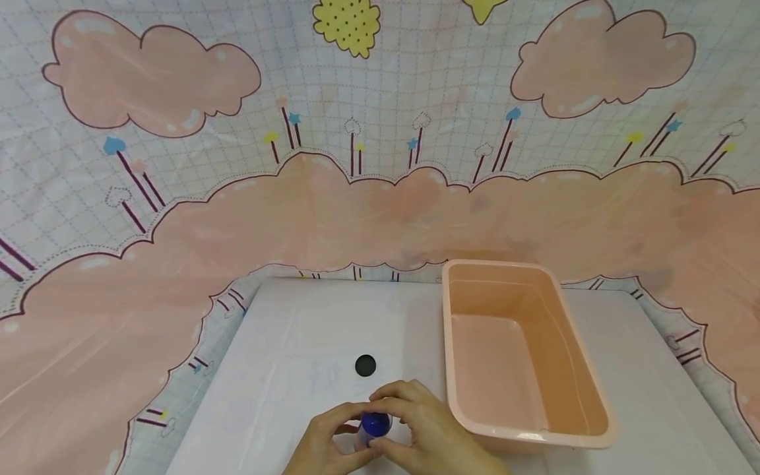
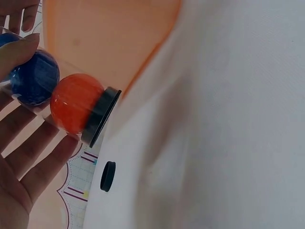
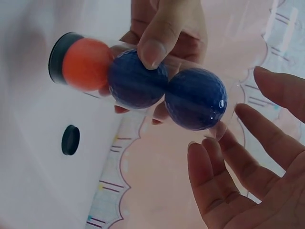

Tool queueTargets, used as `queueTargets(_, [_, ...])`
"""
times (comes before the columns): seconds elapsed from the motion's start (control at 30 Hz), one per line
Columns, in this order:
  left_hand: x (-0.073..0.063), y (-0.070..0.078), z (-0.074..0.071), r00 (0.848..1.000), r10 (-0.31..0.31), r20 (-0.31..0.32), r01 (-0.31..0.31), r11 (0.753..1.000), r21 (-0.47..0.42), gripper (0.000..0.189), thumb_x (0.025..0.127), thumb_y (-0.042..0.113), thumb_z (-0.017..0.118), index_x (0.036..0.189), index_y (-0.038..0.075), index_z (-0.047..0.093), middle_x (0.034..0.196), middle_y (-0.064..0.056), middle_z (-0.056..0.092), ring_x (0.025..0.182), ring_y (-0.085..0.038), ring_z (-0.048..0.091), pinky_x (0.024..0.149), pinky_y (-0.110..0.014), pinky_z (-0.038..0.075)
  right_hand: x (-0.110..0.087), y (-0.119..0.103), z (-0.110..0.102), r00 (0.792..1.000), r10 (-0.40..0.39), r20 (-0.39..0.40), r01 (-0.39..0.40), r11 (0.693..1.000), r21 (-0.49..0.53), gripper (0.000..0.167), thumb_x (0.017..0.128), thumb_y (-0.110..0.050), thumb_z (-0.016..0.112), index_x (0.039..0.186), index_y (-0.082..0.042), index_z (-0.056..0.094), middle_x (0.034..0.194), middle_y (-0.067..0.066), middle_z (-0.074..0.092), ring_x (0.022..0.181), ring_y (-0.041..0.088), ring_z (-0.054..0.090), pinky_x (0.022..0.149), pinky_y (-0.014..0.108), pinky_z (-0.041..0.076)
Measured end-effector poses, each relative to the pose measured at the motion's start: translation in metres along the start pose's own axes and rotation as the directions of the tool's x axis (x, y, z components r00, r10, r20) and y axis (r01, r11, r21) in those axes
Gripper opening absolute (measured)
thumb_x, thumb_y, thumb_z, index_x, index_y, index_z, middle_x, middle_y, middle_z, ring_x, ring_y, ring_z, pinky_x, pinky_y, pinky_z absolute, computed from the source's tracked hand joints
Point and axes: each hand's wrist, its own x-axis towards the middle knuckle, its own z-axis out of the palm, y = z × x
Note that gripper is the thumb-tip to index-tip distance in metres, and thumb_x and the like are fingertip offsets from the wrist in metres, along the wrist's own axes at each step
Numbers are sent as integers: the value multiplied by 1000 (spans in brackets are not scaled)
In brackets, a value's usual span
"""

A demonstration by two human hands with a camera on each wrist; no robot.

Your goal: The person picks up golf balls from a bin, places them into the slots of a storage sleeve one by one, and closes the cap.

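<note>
"Blue balls and an orange ball sit in that clear tube between your hands. How will it handle?"

"Probably light, stiff, slippery; grip mid-length, as your left hand does, thumb opposite fingers."

"Your right hand?"

"Spread, fingertips loosely bent about its capless end, not clasping. Beyond lies a loose black cap; rightward, a peach basin."

Two deep-blue balls and an orange ball show through a colourless tube; its end cap and the loose disc are black. The basin is peach, the table white. Pink clouds, yellow shapes and a faint, seemingly bluish grid pattern the whitish cloth.
</note>
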Motion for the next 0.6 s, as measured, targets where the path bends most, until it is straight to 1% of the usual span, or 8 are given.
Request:
queueTargets(0.1, [-3, -2, 0, 1000, -13, -24, 13, 1000, -1, 48, 85, 27, 88, 129, 27, 68, 122, 5, 75, 107, -8, 72, 76, -28, 63, 1, -1, 1, 999, 40, 24, -41, 999, 13, 39, 92, -30, 80, 129, -25, 70, 127, -15, 64, 113, 5, 58, 93, 28, 55])
queueTargets(0.13, [-4, -2, 0, 999, -31, -30, 31, 1000, -4, 48, 84, 26, 88, 128, 28, 68, 121, 5, 75, 106, -7, 71, 76, -28, 63, 1, -1, 2, 998, 56, 33, -57, 998, 27, 42, 92, -30, 79, 132, -26, 68, 128, -14, 64, 112, 5, 59, 93, 28, 55])
queueTargets(0.23, [-6, 0, -3, 993, -114, -38, 114, 993, -19, 49, 82, 26, 90, 126, 28, 69, 122, 5, 74, 104, -6, 70, 76, -28, 63, 1, 0, 4, 991, 115, 64, -121, 988, 97, 50, 94, -31, 78, 141, -29, 59, 129, -11, 64, 110, 5, 61, 89, 26, 56])
queueTargets(0.33, [-8, 2, -5, 983, -178, -41, 178, 984, -23, 50, 80, 26, 91, 125, 27, 70, 123, 4, 74, 103, -5, 70, 77, -28, 63, 0, 4, 8, 981, 172, 89, -187, 964, 191, 54, 96, -32, 75, 146, -33, 53, 130, -9, 64, 108, 6, 62, 84, 23, 56])
queueTargets(0.4, [-9, 2, -6, 982, -184, -53, 183, 983, -21, 52, 78, 24, 92, 125, 27, 70, 124, 3, 74, 104, -6, 70, 76, -28, 63, -1, 8, 11, 977, 194, 93, -212, 946, 247, 55, 97, -33, 74, 147, -34, 51, 130, -8, 64, 109, 7, 62, 83, 23, 56])
queueTargets(0.47, [-11, 1, -8, 983, -173, -68, 172, 985, -18, 53, 77, 23, 93, 125, 27, 70, 124, 3, 74, 104, -6, 71, 76, -27, 63, -1, 11, 15, 975, 206, 86, -222, 932, 287, 56, 98, -31, 74, 148, -34, 50, 129, -6, 64, 108, 8, 62, 83, 23, 56])
queueTargets(0.53, [-12, 0, -9, 981, -177, -82, 176, 984, -17, 53, 77, 21, 93, 125, 27, 70, 123, 3, 75, 105, -6, 71, 75, -27, 63, 0, 13, 18, 975, 210, 68, -221, 925, 310, 58, 97, -24, 74, 149, -31, 49, 128, -4, 64, 106, 8, 63, 83, 23, 57])
queueTargets(0.6, [-13, 0, -11, 975, -206, -88, 205, 979, -25, 53, 76, 21, 93, 124, 28, 71, 122, 4, 75, 105, -6, 71, 76, -27, 62, 0, 16, 21, 974, 220, 44, -223, 923, 313, 61, 95, -16, 74, 149, -29, 50, 126, -3, 65, 105, 9, 64, 83, 24, 57])
